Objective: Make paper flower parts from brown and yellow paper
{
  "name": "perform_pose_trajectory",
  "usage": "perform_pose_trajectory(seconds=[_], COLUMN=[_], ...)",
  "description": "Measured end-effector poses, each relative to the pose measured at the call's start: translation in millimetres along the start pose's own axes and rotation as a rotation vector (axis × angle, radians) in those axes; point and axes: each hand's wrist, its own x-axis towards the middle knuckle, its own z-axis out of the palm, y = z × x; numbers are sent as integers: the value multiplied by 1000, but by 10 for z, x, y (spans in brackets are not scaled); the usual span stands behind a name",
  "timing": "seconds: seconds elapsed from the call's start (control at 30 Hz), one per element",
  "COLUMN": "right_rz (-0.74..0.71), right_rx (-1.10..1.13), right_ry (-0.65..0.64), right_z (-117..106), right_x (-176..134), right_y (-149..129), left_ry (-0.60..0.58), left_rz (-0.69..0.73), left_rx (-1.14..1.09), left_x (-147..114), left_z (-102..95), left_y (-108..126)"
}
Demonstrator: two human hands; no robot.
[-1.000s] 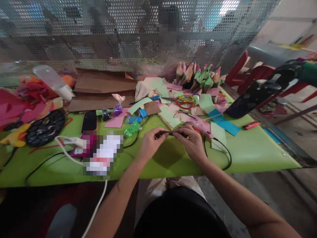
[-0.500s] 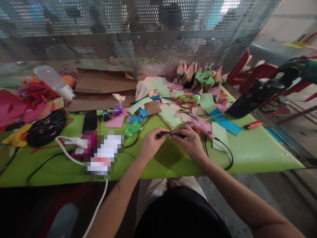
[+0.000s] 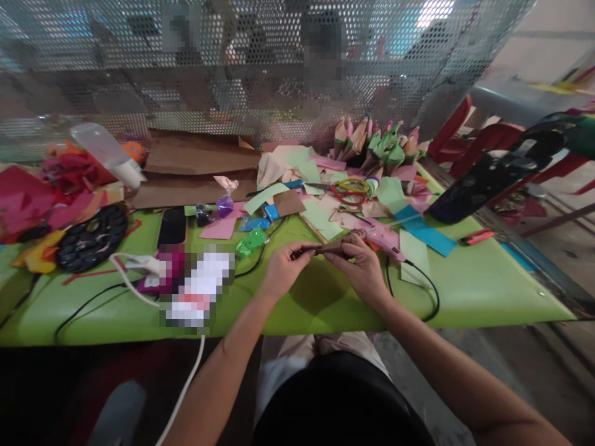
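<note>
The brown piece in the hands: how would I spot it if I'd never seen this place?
Start with the green table and find the middle of its near side. There the left hand and right hand nearly meet, with the thin brown piece pinched between them. Unlike the brown square lying among the coloured papers, it is held.

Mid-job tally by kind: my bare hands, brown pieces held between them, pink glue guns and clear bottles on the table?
Hands: 2, left hand and right hand
Brown piece: 1
Glue gun: 1
Clear bottle: 1
Total: 5
</note>
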Motion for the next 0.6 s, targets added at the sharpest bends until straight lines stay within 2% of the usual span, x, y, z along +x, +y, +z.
perform_pose_trajectory(seconds=[0.37, 0.6], right_rz=[27, 38], right_rx=[13, 50], right_ry=[45, 114], right_z=[-34, -39], right_x=[8, 13], right_y=[-7, 19], left_ry=[36, 126], left_rz=[-51, -72], left_rx=[-67, -155], left_x=[-2, 25], left_z=[-22, -58], left_y=[-16, -25])
